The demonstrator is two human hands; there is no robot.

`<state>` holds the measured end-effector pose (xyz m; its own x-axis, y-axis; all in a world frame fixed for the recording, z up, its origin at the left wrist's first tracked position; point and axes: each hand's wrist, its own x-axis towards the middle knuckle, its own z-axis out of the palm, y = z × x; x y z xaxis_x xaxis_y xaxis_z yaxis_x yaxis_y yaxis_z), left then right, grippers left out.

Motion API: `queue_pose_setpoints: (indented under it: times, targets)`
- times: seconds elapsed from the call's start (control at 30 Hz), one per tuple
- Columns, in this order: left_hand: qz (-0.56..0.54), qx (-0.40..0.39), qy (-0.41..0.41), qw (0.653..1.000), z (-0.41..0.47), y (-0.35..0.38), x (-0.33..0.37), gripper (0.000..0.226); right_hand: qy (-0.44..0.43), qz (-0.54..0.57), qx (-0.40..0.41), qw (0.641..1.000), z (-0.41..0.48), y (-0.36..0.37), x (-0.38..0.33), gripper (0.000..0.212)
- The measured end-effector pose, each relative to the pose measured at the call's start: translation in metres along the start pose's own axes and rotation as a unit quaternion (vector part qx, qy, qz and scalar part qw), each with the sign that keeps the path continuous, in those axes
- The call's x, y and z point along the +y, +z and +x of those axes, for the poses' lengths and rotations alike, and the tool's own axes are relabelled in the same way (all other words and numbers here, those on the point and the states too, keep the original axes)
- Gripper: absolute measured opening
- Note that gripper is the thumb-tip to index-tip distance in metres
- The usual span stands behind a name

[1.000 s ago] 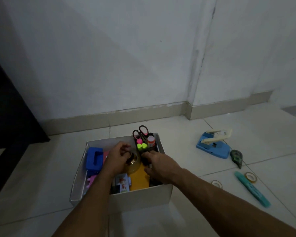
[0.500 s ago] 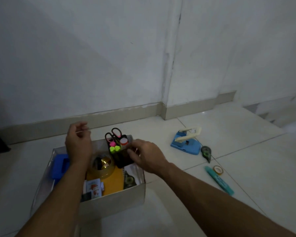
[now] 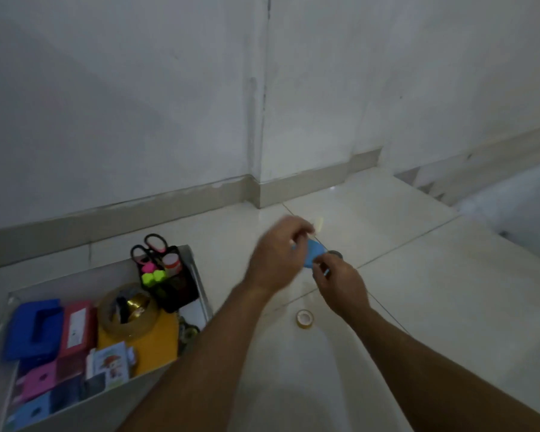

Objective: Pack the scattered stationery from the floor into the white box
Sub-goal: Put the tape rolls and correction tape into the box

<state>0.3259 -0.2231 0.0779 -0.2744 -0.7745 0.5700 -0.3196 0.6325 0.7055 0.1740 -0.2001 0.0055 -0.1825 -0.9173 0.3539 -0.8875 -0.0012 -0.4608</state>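
The white box [image 3: 75, 277] sits on the floor at the lower left. It holds a black organizer [image 3: 176, 286] with scissors, a big tape roll [image 3: 128, 310], a dark blue punch [image 3: 35, 328] and a yellow notebook [image 3: 159, 341]. To its right, a light blue hole punch [image 3: 313, 254] with a cream lever lies on the tiles. My left hand [image 3: 278, 254], blurred, curls its fingers over the punch's top. My right hand [image 3: 340, 285] reaches to the punch's near edge, and its grip is hidden. A dark correction tape [image 3: 335, 254] peeks out behind it. A small tape ring [image 3: 304, 319] lies between my forearms.
A white wall with a beige skirting board [image 3: 169, 204] runs behind the box and turns a corner near the middle. A step or ledge [image 3: 449, 188] rises at the far right. Pale floor tiles [image 3: 434, 307] stretch right of my arms.
Both hands have left the box and moved right to the light blue hole punch. My view has swung right, so the box now sits at the lower left.
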Motion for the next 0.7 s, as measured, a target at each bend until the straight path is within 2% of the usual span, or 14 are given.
queue_pose_setpoints:
  times: [0.1,0.2,0.33,0.43,0.7]
  targets:
    - [0.042,-0.146,-0.046,0.987,-0.015,0.059,-0.012,0.017,0.041,-0.066,-0.032,0.996,-0.016,-0.008,0.046,0.019]
    - [0.123,-0.208,-0.083,0.967,-0.022,0.104,-0.032,0.021,0.096,-0.122,-0.074,0.985,-0.03,-0.011,0.082,0.027]
    - [0.194,-0.238,-0.125,0.944,-0.015,0.142,-0.056,0.036,0.136,-0.163,-0.125,0.969,-0.046,-0.006,0.11,0.033]
    - [0.232,-0.243,-0.132,0.933,-0.006,0.158,-0.074,0.043,0.131,-0.178,-0.153,0.963,-0.055,0.003,0.119,0.034]
    - [0.283,-0.313,-0.081,0.903,0.007,0.187,-0.104,0.07,0.139,-0.151,-0.194,0.959,-0.058,0.015,0.114,0.044]
